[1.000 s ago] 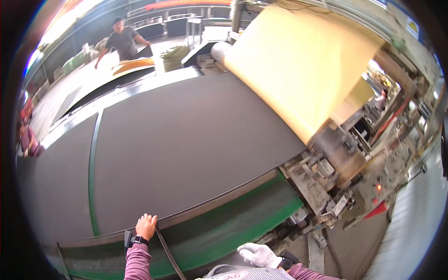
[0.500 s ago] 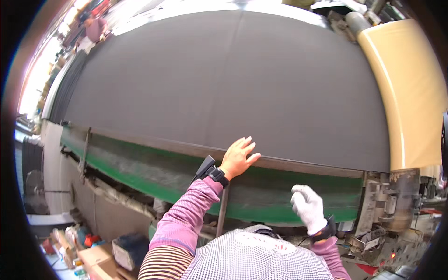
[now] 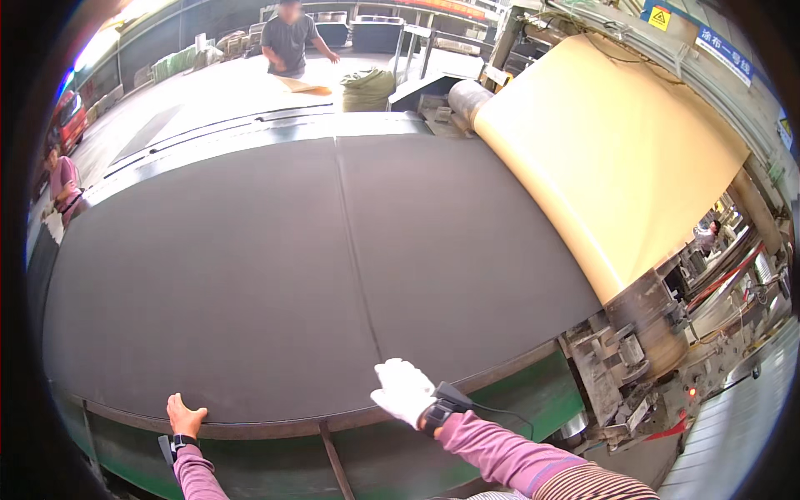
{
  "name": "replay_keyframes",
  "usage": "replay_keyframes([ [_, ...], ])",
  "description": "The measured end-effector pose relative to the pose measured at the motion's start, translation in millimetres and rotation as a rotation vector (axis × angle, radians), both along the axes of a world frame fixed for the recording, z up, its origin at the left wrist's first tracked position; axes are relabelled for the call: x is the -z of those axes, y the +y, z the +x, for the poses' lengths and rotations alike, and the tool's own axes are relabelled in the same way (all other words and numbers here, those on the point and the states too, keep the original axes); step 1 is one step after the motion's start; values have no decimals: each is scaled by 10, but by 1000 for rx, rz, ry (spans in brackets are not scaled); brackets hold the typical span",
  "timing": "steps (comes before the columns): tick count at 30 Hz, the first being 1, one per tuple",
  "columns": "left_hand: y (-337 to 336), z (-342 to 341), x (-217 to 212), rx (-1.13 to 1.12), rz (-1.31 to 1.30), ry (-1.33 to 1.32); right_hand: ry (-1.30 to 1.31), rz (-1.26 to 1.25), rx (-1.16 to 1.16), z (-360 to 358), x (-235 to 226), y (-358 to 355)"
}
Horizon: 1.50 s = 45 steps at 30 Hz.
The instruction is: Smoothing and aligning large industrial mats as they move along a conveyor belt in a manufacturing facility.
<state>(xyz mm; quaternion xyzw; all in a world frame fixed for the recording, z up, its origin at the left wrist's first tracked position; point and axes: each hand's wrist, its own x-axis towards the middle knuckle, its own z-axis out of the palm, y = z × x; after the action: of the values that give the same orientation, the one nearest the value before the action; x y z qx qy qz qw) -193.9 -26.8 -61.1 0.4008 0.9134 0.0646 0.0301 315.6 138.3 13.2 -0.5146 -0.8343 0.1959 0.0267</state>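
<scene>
A wide dark grey sheet (image 3: 233, 267) covers the machine bed in front of me, with a seam-like line (image 3: 354, 271) running across it from the far side to the near edge. My bare left hand (image 3: 185, 415) rests at the sheet's near edge on the left, thumb apart from the fingers. My right hand (image 3: 404, 392), in a white glove, lies at the near end of the line with its fingers spread. Neither hand appears to hold anything. Each wrist wears a black strapped device.
On the right, a tan sheet (image 3: 608, 158) slopes over a roller (image 3: 471, 102). Machine fittings (image 3: 621, 354) and a red light (image 3: 692, 392) stand below it. A green belt (image 3: 525, 400) runs under the near edge. One person (image 3: 287, 42) stands beyond the bed, another (image 3: 63, 179) at far left.
My view has swung toward the right and up. My left hand has shifted left along the near edge; my gloved right hand has come from over the green belt onto the dark sheet.
</scene>
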Motion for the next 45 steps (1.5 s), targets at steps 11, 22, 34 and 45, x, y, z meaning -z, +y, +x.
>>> replay_keyframes([
  [11,524,1237,-313,499,116,-246,-143,141,234,1081,-7,570],
  [22,-47,284,-108,283,122,-243,-177,124,416,2649,124,892],
  [34,737,2342,-523,784,176,-78,292,402,572,2599,-116,514],
  [45,1284,3603,-489,1012,44,-237,939,-263,458,1050,-2451,1633],
])
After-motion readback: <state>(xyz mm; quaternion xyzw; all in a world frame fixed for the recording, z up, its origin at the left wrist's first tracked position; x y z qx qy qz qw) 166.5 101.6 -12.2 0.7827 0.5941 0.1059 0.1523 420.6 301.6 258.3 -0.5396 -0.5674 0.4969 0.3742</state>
